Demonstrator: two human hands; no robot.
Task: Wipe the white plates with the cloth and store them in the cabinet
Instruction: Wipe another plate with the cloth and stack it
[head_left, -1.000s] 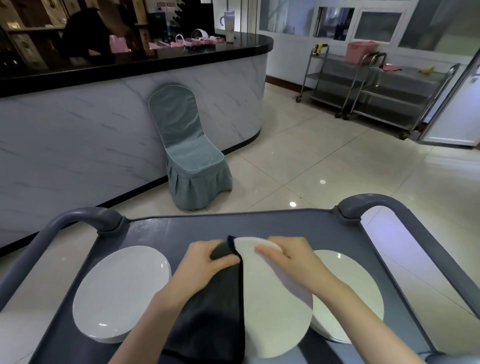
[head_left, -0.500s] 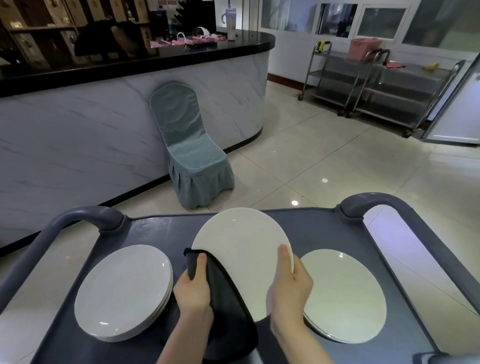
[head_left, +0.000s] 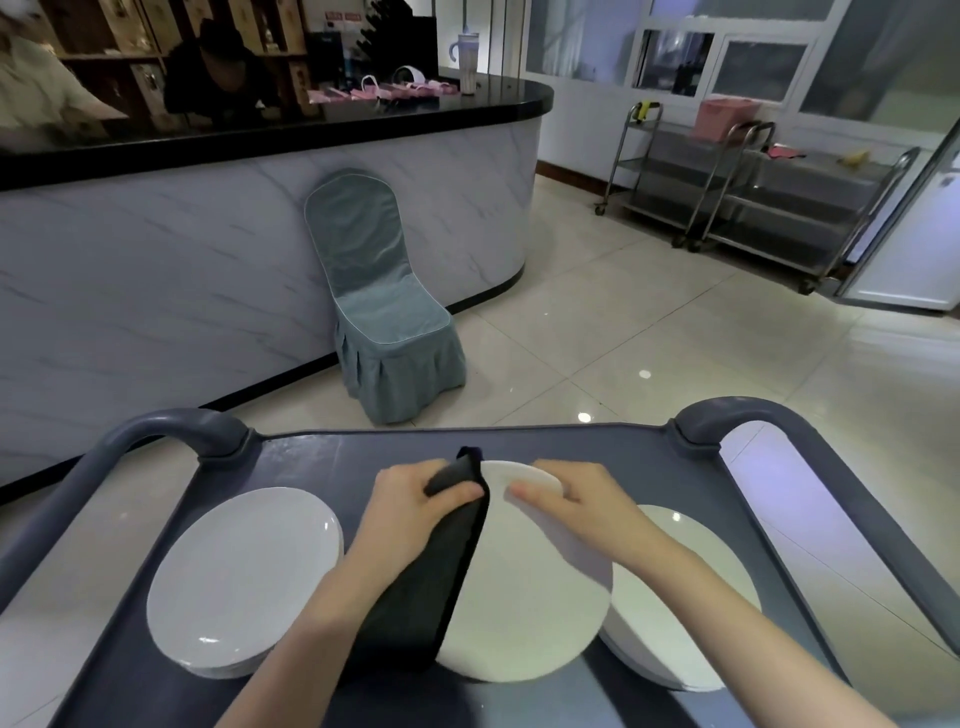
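- Plate (head_left: 524, 597) between my two hands over the cart (head_left: 311, 452), far rim at the fingers, the rest of the disc running back toward me.
- Left hand (head_left: 410, 499) is clenched round the cloth (head_left: 431, 577) at the far rim. The cloth hangs in a dark strip down the plate's left side, its long axis running from far rim to near edge.
- Right hand (head_left: 566, 499) pinches the far rim just beside the cloth, thumb across the face, fingers curled over the rim.
- Bare white face lies to the right of the cloth, below the right hand. I judge the wipe must travel that way, carried by the left hand.
- Left stack (head_left: 244, 582) and right stack (head_left: 691, 597) lie flat on the cart, one on either side. The plate's right edge overlaps the right stack in view, and I cannot tell whether they touch.
- Cabinet not in view; I judge storing is some way off.
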